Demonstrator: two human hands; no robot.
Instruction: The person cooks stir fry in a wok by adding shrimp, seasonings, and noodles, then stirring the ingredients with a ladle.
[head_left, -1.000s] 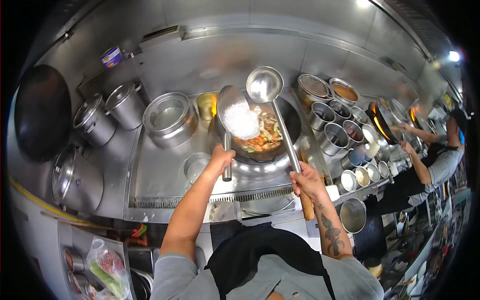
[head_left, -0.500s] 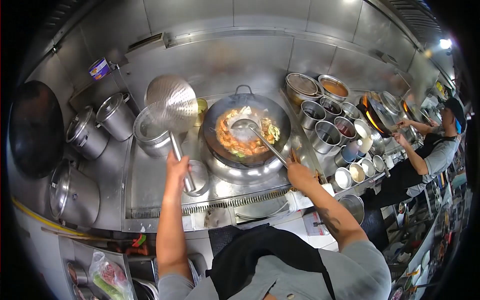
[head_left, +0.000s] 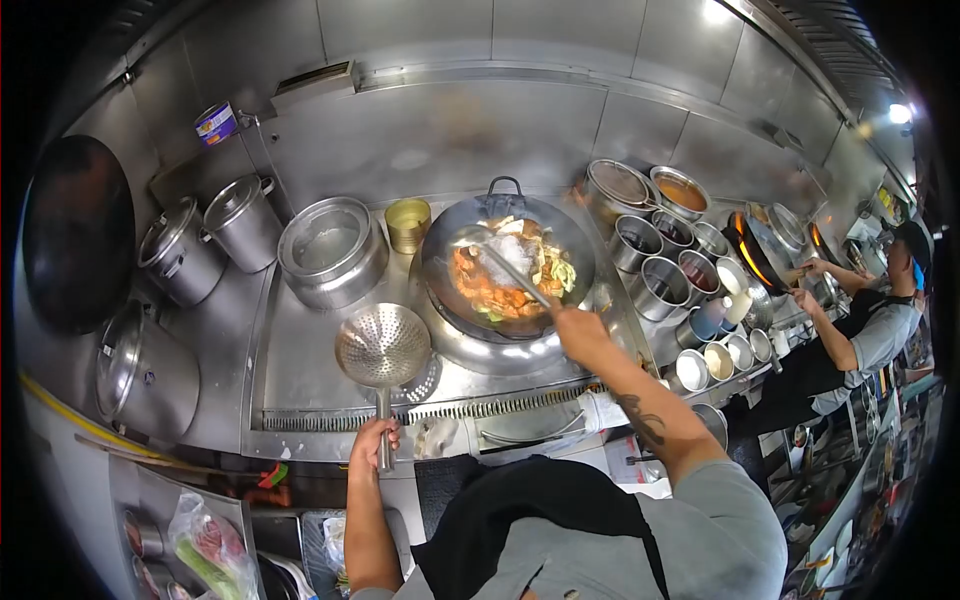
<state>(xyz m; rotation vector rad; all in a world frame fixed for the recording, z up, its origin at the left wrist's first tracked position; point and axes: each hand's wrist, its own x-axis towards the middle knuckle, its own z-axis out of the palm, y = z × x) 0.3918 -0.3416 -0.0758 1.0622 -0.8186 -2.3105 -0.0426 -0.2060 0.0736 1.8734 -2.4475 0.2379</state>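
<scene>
My left hand [head_left: 374, 441] is closed around the handle of a perforated metal strainer [head_left: 383, 346], held low over the front of the steel stove top [head_left: 300, 380]. My right hand [head_left: 583, 334] grips the long handle of a ladle [head_left: 519, 269], whose bowl is in the wok [head_left: 573, 235], at the far left of the food and partly hidden by steam. Reddish-brown pieces and pale green vegetable [head_left: 555, 272] lie in the wok, with a foamy whitish patch in the middle. The wok sits on a round steel burner ring.
Left of the wok stand a wide steel pot [head_left: 335, 262] and a gold-coloured can [head_left: 407, 226]. Lidded pots [head_left: 240, 225] line the left side. Sauce containers [head_left: 660, 289] and small seasoning bowls [head_left: 691, 370] crowd the right. Farther right, a person [head_left: 840, 345] works at another wok with flames.
My left hand has drawn the strainer back and down from above the steel pot toward the stove's front edge. My right hand has pushed the ladle leftward in the wok.
</scene>
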